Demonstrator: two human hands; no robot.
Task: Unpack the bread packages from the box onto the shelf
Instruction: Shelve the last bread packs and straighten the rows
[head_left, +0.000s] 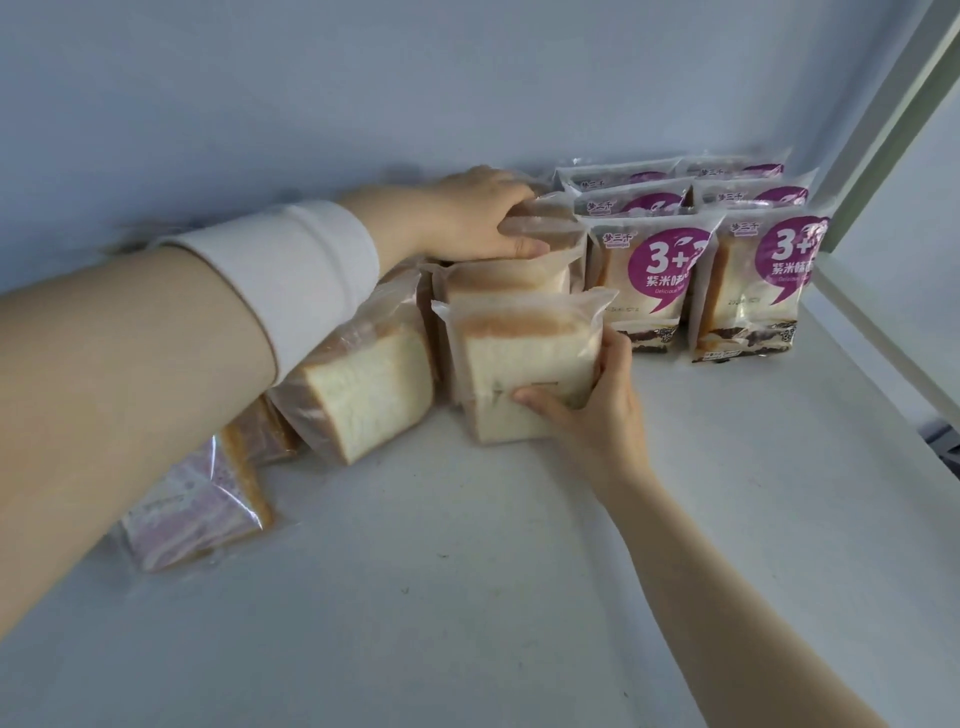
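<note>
The front pack (524, 374) stands upright near the middle of the shelf (467, 597), in clear wrap, with a white slice facing out and pale crust on top. The right grip (597, 415) pinches it, thumb across the face and fingers round its right edge. At 12 o'clock the left grip (467, 218) curls over a rear pack (550, 228). At 2 o'clock labelled packs (753, 280) stand in tidy rows; at 8 o'clock toppled packs (363, 395) lie askew. Much seems shelved already and straightening is left. The box is out of view.
</note>
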